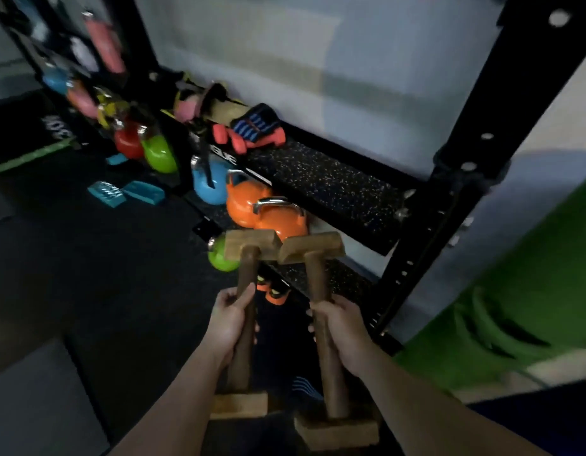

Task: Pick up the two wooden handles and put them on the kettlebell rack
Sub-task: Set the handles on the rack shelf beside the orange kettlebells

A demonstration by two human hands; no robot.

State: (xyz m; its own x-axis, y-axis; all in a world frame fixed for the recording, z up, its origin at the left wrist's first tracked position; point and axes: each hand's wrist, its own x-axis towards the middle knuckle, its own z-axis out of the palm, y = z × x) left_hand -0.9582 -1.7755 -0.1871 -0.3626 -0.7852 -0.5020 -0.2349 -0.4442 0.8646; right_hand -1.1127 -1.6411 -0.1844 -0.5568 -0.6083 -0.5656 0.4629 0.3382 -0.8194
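Observation:
I hold two wooden handles, each a round brown bar with a square block at both ends. My left hand (230,319) grips the bar of the left wooden handle (247,268). My right hand (339,327) grips the bar of the right wooden handle (314,271). Both handles point away from me, their far blocks side by side in front of the black kettlebell rack (334,182). The rack's upper shelf has a speckled rubber mat; its lower shelf carries kettlebells.
Two orange kettlebells (268,215), a blue kettlebell (207,185) and a green kettlebell (219,258) sit on the lower shelf. Gloves and straps (248,130) lie at the left of the upper shelf. Black uprights (449,179) frame the rack. Teal wedges (127,192) lie on the dark floor.

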